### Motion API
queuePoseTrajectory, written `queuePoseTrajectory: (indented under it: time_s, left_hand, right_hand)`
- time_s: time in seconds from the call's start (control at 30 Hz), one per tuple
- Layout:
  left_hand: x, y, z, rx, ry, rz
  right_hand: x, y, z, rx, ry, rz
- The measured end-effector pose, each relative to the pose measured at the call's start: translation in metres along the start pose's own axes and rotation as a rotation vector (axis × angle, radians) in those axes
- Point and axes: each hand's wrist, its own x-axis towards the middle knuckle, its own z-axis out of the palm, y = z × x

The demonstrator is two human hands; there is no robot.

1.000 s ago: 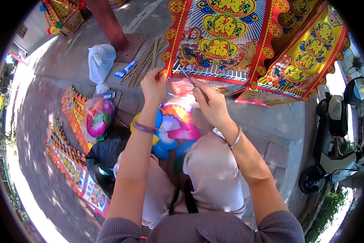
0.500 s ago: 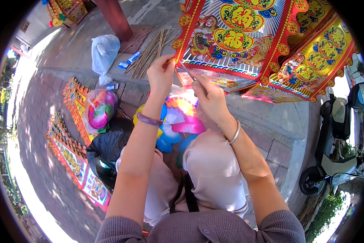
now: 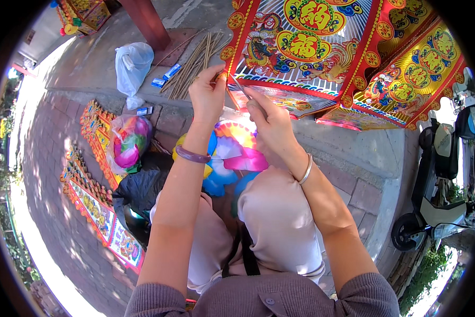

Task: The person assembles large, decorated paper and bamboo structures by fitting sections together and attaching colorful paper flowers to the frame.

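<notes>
Thin stick [image 3: 240, 87]: long axis slanting from upper left to lower right, against the red paper panel's [image 3: 301, 47] lower edge.
Left hand [image 3: 208, 95]: fingers pinched at panel corner (contents unclear).
Right hand [image 3: 271, 124]: closed around stick; lower end hidden.
Behind: bamboo sticks [image 3: 192, 66] on pavement.

left hand [image 3: 208, 92] – pinching red panel [image 3: 295, 50] edge | right hand [image 3: 269, 119] – thin stick [image 3: 239, 86]

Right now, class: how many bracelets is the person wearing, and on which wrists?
2. A purple bangle circles the left wrist, below the left hand; a silver bangle circles the right wrist, below the right hand. Sleeves could hide more.
</notes>
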Motion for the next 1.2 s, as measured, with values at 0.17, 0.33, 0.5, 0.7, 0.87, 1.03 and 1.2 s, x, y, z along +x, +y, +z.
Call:
queuePoseTrajectory:
  time_s: [0.17, 0.33, 0.5, 0.7, 0.87, 1.03, 1.2]
  left_hand:
    - [0.000, -0.009, 0.001, 0.015, -0.017, 0.076]
    - [-0.001, -0.013, 0.002, -0.037, 0.000, 0.032]
    - [-0.002, -0.012, 0.004, -0.017, 0.031, 0.004]
    - [-0.006, -0.013, 0.000, -0.001, 0.004, -0.040]
    - [-0.006, -0.014, -0.002, 0.092, 0.010, -0.021]
    - [-0.006, -0.012, -0.002, 0.111, 0.002, -0.046]
    - [-0.005, -0.019, -0.004, 0.112, 0.020, 0.015]
  right_hand:
    - [0.009, -0.009, 0.006, -0.138, 0.041, -0.068]
    - [0.005, -0.008, 0.005, -0.113, 0.035, -0.028]
    - [-0.010, -0.009, -0.003, -0.076, -0.014, 0.080]
    - [-0.011, 0.002, 0.000, -0.057, -0.006, 0.052]
    - [-0.010, -0.004, 0.001, -0.062, -0.016, 0.091]
    - [-0.009, -0.002, 0.002, -0.051, -0.004, 0.102]
    - [-0.008, -0.001, 0.006, -0.036, 0.001, 0.079]
